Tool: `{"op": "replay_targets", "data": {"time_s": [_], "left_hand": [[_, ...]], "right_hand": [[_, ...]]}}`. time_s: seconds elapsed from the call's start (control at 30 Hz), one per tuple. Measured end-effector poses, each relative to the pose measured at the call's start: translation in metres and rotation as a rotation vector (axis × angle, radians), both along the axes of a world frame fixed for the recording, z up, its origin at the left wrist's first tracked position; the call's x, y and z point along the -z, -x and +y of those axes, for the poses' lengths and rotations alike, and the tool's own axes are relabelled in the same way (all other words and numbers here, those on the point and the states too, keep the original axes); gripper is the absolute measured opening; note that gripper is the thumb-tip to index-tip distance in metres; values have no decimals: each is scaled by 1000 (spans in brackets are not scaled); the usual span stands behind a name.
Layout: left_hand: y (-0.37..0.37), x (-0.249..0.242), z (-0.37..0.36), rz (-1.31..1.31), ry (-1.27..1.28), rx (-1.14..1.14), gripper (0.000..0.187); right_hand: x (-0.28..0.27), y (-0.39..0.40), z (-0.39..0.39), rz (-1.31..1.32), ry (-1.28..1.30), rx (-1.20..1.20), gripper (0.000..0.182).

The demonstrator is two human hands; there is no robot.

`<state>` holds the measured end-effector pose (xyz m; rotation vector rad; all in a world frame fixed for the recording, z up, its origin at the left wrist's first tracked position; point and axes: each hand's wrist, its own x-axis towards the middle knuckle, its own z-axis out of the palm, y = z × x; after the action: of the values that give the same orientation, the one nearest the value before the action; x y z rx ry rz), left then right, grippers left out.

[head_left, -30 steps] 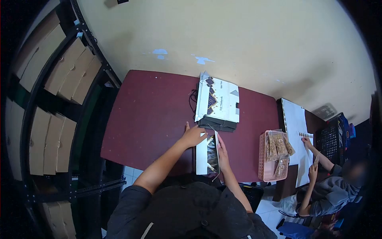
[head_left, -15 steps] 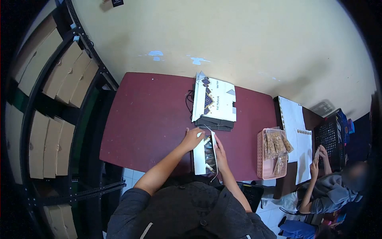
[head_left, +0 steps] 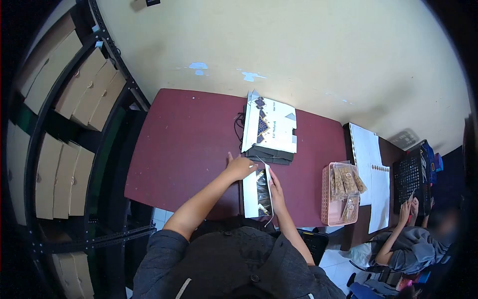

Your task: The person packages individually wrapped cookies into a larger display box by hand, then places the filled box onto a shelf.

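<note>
A narrow white box [head_left: 251, 195] with a dark window and gold-and-black pattern lies at the front edge of the maroon table [head_left: 174, 144]. My left hand [head_left: 239, 167] rests at its far left corner, its thumb apart and its other fingers bent over the edge; whether they grip it is unclear. Along the right side, my right hand [head_left: 277, 192] holds the box, fingers pressed to its wall. A thin flap sticks up at the far end. Just beyond the box lies a stack of white printed packaging [head_left: 276, 124] over dark folded pieces.
A pink basket [head_left: 326, 199] holds bagged items at the right. Past it are papers [head_left: 366, 149] and a black crate [head_left: 409, 174]. A co-worker [head_left: 413, 244] sits at far right, hands near the crate. Shelves with brown boxes [head_left: 50, 174] stand left.
My left hand has shifted slightly, with its fingers further over the box's far corner. The co-worker's hands have moved toward the crate. The view has shifted a little.
</note>
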<state>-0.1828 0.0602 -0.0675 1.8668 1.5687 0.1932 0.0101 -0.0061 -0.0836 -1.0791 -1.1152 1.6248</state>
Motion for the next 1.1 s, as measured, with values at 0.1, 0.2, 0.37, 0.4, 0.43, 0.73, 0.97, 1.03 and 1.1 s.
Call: {"op": "replay_targets", "data": {"time_s": [0.1,0.2,0.37,0.4,0.43,0.73,0.97,1.03,1.1], "left_hand": [[-12,0,2,230,-145,90,45],[-9,-2,3,224,-50,98,46],[3,8,-8,-229,117,-151,52],[6,33,-2,-431,117,-123,47],[5,32,-2,-430,118,-120,47],[-14,49,-14,-796,-93,-255,20],[-31,67,-31,-1198,-206,-576,36],[-34,68,-44,-1049,-260,-545,42],[-38,74,-59,-853,-418,-559,49]], "right_hand": [[2,-1,1,-26,-36,6,43],[-3,1,1,-92,-83,15,43],[-12,2,-2,-9,-52,0,43],[-8,0,-1,-42,-34,-9,44],[2,-4,3,-40,-33,-6,44],[-10,25,21,-1026,-591,-171,62],[-15,32,14,-1141,-634,-131,54],[-17,28,17,-1080,-646,-35,45],[-16,24,28,-868,-603,-10,34]]}}
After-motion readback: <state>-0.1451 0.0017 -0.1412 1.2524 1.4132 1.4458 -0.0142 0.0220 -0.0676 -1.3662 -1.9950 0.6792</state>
